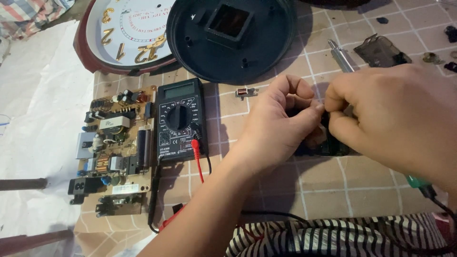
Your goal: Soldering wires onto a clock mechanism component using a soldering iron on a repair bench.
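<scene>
While both hands meet over the checked tabletop [362, 190], the scene counts out so:

Left hand [281, 126]: one; its grip is pinched shut, thumb and fingers curled onto a small dark part [328, 145] that lies on the tabletop between the two hands.
Right hand [395, 123]: one; its grip is also pinched closed at the same dark part, fingertips touching those of the left hand; what else it may hold is hidden.
Dark part: one, mostly covered by the hands, near the tabletop's middle.
Multimeter [181, 119]: one, black, left of the hands, with one red lead [197, 162] and one black lead [154, 190].
Circuit board [116, 147]: one, just beside the multimeter.
Clock face [126, 33]: one, at the far edge.
Black round back cover [228, 38]: one, beside the clock face.
Soldering iron [340, 56]: one, its tip showing beyond the right hand.
Small coil piece [246, 92]: one, lying apart.
</scene>
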